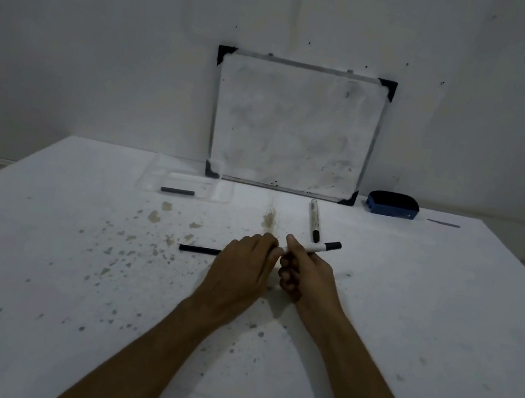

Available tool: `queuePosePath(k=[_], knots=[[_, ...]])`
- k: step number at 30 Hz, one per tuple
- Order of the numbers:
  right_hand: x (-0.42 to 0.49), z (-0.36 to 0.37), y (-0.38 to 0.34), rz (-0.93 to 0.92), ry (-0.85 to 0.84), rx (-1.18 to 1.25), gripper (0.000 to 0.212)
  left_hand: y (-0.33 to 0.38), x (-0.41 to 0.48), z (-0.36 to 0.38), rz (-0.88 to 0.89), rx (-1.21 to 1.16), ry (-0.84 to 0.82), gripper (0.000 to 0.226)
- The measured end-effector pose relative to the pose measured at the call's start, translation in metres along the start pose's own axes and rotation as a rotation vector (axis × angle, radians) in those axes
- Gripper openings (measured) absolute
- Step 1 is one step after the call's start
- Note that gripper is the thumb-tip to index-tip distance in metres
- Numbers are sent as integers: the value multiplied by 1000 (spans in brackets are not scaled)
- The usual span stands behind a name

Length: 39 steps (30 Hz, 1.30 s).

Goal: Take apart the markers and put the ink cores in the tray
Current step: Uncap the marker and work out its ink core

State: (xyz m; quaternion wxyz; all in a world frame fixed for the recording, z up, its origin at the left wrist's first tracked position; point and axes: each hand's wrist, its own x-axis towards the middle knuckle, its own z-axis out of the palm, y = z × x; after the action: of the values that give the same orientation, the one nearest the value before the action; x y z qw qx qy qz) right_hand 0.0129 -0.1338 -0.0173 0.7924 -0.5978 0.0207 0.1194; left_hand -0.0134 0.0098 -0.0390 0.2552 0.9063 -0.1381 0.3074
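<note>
We find a bare pale wall [108, 34] across the upper frame and a stained white table [406, 327] below. A whiteboard [294, 127] leans at centre. The clear tray [187, 182] at its left holds one ink core [177, 191]; another core [199, 250] lies mid-frame. The right hand [305, 275] is closed around a marker [315, 247]; the left hand [242, 272] pinches its near end.

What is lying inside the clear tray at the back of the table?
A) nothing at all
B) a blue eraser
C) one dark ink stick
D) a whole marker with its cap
C: a single dark ink core lies inside the clear tray, while the blue eraser sits far off to the right.
</note>
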Motion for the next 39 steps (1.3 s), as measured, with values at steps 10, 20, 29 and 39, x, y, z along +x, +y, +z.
queuePosePath(k=[10,20,29,39], knots=[[-4,9,5,-313,-27,-108,27,18,9,-8,-665,-768,-190,53],[-6,11,10,-243,69,-166,33,12,2,-3,-414,-280,-114,37],[-4,16,11,-279,77,-174,38,15,2,-8,-486,-371,-116,39],[-5,20,8,-469,-75,-269,29,4,20,-19,-851,-794,-311,40]])
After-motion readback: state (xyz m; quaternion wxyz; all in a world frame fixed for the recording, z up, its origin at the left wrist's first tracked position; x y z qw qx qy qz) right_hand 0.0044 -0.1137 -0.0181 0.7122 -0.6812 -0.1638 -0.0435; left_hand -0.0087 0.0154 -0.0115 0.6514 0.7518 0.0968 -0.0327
